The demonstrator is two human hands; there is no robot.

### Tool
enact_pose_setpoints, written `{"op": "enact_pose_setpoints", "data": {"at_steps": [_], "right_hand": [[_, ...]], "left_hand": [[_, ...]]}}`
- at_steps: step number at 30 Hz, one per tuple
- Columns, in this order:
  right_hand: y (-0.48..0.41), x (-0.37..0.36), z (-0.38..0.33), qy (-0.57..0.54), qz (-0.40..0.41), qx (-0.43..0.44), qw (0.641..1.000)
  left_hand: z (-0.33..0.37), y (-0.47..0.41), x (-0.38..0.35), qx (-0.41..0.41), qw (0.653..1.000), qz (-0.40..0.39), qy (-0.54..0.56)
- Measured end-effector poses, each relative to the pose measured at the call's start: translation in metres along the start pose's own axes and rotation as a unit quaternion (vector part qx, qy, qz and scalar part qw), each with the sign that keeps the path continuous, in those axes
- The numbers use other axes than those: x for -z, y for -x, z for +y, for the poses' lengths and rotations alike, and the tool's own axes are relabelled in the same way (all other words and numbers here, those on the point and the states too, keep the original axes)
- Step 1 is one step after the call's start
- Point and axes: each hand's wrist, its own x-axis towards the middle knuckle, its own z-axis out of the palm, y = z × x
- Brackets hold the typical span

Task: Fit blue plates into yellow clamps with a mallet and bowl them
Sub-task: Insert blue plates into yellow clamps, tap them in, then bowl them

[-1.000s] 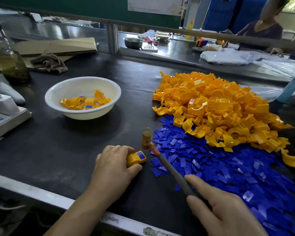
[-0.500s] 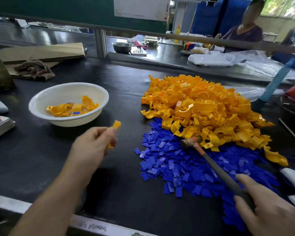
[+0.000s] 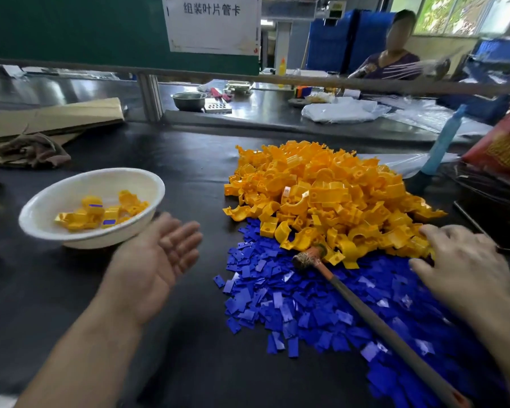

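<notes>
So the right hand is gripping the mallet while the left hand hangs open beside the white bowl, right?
Not quite. In the head view the mallet lies loose on the blue plates; the right hand rests at the yellow clamps instead. The left hand is open beside the white bowl.

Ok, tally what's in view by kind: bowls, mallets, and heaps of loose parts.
Bowls: 2, the white bowl and a steel bowl farther back.
Mallets: 1, the mallet, lying across the blue plates.
Heaps: 2, yellow clamps and blue plates.
Total: 5.
</notes>
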Motion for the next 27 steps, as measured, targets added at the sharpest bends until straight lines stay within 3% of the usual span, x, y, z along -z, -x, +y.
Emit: {"op": "enact_pose_setpoints", "data": {"at_steps": [3,5,12,15,18,21,24,27], "right_hand": [[-0.034,-0.012,0.021,0.06,-0.167,-0.066,0.982],[-0.041,-0.027,0.032,0.058,-0.22,-0.052,0.973],[-0.03,-0.043,0.039,0.06,-0.117,0.013,0.991],[-0.017,-0.031,0.03,-0.081,-0.027,0.014,0.996],[0.007,0.003,0.004,-0.265,0.044,0.012,0.963],[0.047,0.035,-0.033,-0.504,0.01,-0.025,0.864],[0.087,0.05,-0.076,-0.703,-0.103,-0.058,0.701],[0.115,0.047,-0.11,-0.81,-0.175,-0.091,0.553]], "left_hand": [[-0.035,0.021,0.003,0.035,0.998,0.0,-0.048],[-0.05,0.03,0.008,0.04,0.997,-0.002,-0.066],[-0.063,0.044,0.015,0.017,0.994,-0.017,-0.109],[-0.065,0.045,0.016,0.011,0.991,-0.022,-0.131],[-0.067,0.046,0.015,-0.005,0.986,-0.013,-0.169],[-0.068,0.057,0.005,-0.009,0.974,-0.027,-0.223],[-0.074,0.079,-0.015,0.037,0.969,-0.125,-0.21],[-0.083,0.103,-0.033,0.054,0.968,-0.196,-0.145]]}}
